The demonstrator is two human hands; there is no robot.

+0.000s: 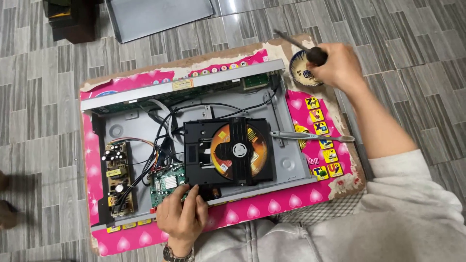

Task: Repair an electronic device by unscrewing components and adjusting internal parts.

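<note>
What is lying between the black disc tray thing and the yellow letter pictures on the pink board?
In the head view, silver tweezers lie between the black disc drive and the yellow letter pictures, resting across the player's metal case edge.

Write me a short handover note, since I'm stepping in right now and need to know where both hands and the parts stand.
Left hand: resting on the near edge of the black disc drive unit, fingers by the green circuit board; it grips nothing.
Right hand: holding a black-handled screwdriver over the small patterned round dish.
The opened grey metal player chassis lies on the pink heart-patterned board. An orange disc sits in the drive.
Silver tweezers lie across the chassis's right edge.
Done: top cover is off.
Left: drive, boards and wiring still sit in the chassis.
</note>
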